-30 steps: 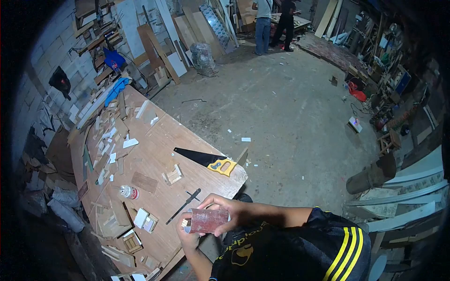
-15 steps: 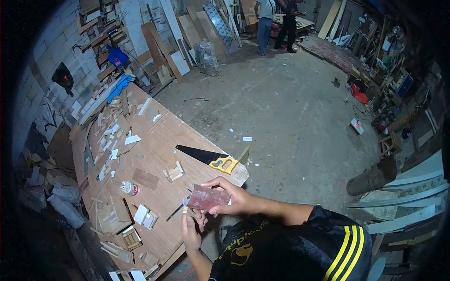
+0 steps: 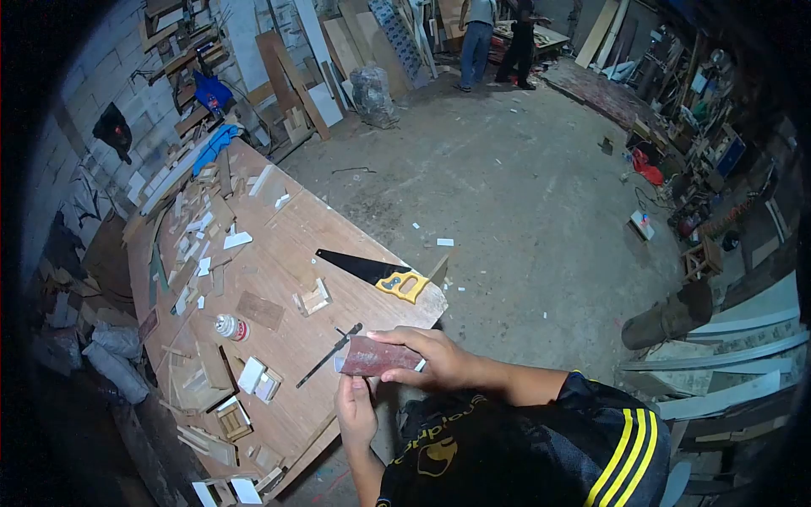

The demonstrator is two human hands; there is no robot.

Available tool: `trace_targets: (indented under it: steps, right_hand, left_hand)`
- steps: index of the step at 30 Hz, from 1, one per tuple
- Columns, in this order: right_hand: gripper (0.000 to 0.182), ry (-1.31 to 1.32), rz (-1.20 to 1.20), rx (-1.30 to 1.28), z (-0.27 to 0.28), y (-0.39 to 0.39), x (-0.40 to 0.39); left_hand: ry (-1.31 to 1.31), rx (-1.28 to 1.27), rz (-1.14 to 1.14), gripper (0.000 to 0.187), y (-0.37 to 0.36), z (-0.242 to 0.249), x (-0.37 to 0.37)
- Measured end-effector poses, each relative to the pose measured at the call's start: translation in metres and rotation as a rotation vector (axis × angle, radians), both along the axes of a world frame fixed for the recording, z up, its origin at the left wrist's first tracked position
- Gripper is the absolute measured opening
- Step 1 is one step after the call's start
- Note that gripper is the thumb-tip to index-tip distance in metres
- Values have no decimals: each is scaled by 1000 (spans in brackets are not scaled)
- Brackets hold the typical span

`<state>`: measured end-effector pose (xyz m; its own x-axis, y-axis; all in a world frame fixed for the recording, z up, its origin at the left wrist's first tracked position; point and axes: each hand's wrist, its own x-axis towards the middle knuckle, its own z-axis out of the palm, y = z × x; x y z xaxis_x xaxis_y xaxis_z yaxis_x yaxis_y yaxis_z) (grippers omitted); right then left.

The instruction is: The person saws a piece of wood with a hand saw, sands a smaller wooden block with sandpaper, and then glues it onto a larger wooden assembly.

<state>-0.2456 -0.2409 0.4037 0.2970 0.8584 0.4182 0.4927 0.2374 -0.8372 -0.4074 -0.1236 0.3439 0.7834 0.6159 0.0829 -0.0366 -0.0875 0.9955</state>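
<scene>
My right hand (image 3: pixel 446 358) is closed around a curled sheet of reddish-brown sandpaper (image 3: pixel 372 357), thumb below and fingers above. Just under the sheet's left end is my left hand (image 3: pixel 358 416), its fingers pinched together; whatever they grip is hidden. Past the sandpaper, a thin black metal tool (image 3: pixel 331 355) with a crossbar lies on the wooden worktable (image 3: pixel 296 232). A handsaw (image 3: pixel 376 275) with a yellow handle rests near the table's corner. Left of it sits a small wooden assembly (image 3: pixel 313 297).
A white-and-red bottle (image 3: pixel 231 327) stands beside a flat brown sheet (image 3: pixel 260 310). Small wooden frames (image 3: pixel 258 380) and offcuts (image 3: pixel 237 240) cover the table's left side. Two people (image 3: pixel 478 51) stand far back. Curved pale boards (image 3: pixel 735 372) lie at right.
The sandpaper has turned to lie more level in my right hand. My left hand has shifted slightly right, and the pale wooden piece by its fingers no longer shows.
</scene>
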Motion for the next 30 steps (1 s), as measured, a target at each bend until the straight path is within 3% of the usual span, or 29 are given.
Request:
trace_targets:
  steps: [8,14,17,19,21,22,24,26,29,30]
  right_hand:
    - [57,-67,72,-31,2,12,-12]
    - [55,-27,120,144,8,20,-22]
    - [53,-79,125,24,4,26,-26]
    - [53,-41,93,-72,5,34,-22]
    - [54,-46,37,128,4,44,-25]
    - [54,5,85,137,7,44,-26]
    - [54,67,163,141,13,49,-27]
    - [57,-155,323,12,17,57,-26]
    - [55,-185,327,-40,7,90,-20]
    - [56,-98,297,99,1,98,-23]
  left_hand:
    - [-48,36,106,47,-4,17,-15]
    - [-68,-5,167,47,-6,9,-34]
    - [13,-48,198,49,-7,14,-42]
    - [-71,-176,188,54,-6,5,-47]
    - [-113,-81,230,57,-6,6,-49]
    - [-97,-82,295,57,-5,11,-53]
    - [236,25,284,57,-5,25,-57]
    - [206,75,358,58,-5,20,-56]
    - [215,165,448,57,-2,21,-59]
    - [233,156,461,52,0,19,-62]
